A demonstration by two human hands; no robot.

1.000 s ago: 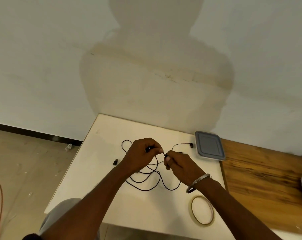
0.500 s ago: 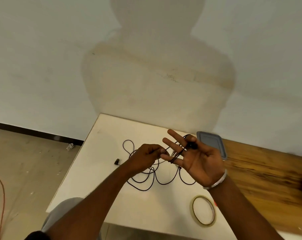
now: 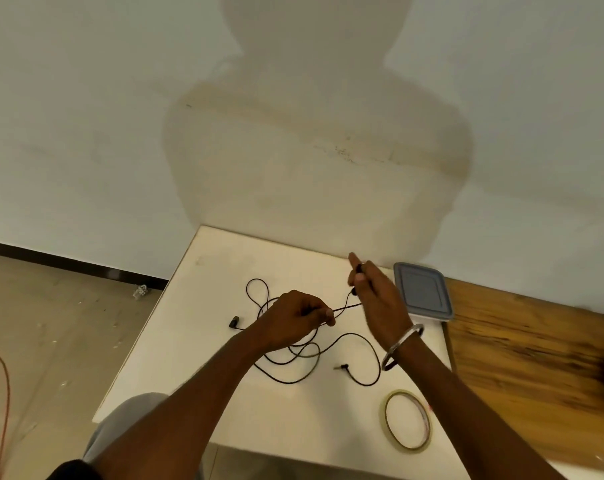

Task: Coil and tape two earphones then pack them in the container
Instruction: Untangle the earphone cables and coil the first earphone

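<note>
A pale wall [image 3: 120,116] carrying the person's shadow [image 3: 314,133] rises behind a white worktop [image 3: 203,306], which butts against a wooden surface [image 3: 522,358] at 3 o'clock; bare floor [image 3: 51,323] lies at 9 o'clock with an orange cable [image 3: 5,382] trailing across it. On the worktop the black earphone cable [image 3: 286,370] lies in loose, uncoiled loops near the centre, one loop reaching toward 11 o'clock and another curving out toward 4 o'clock, where a plug [image 3: 342,367] rests on the surface. A second small black end piece [image 3: 234,322] sits at 9 o'clock of the tangle. The left hand [image 3: 293,322] hovers over the loops, its fingers [image 3: 323,311] pressed together and pinching a stretch of the cable. From that pinch the cable runs up and right to the right hand [image 3: 376,296], raised at 1 o'clock, whose fingers [image 3: 356,263] are closed on the cable's black end, with an earbud dangling just below them. A metal bangle [image 3: 402,346] circles the right wrist. The container [image 3: 423,292], lid on, stands just beyond the right hand at the worktop's 2 o'clock edge. A roll of tape [image 3: 407,424] lies flat at 5 o'clock, well apart from the cable.
</note>
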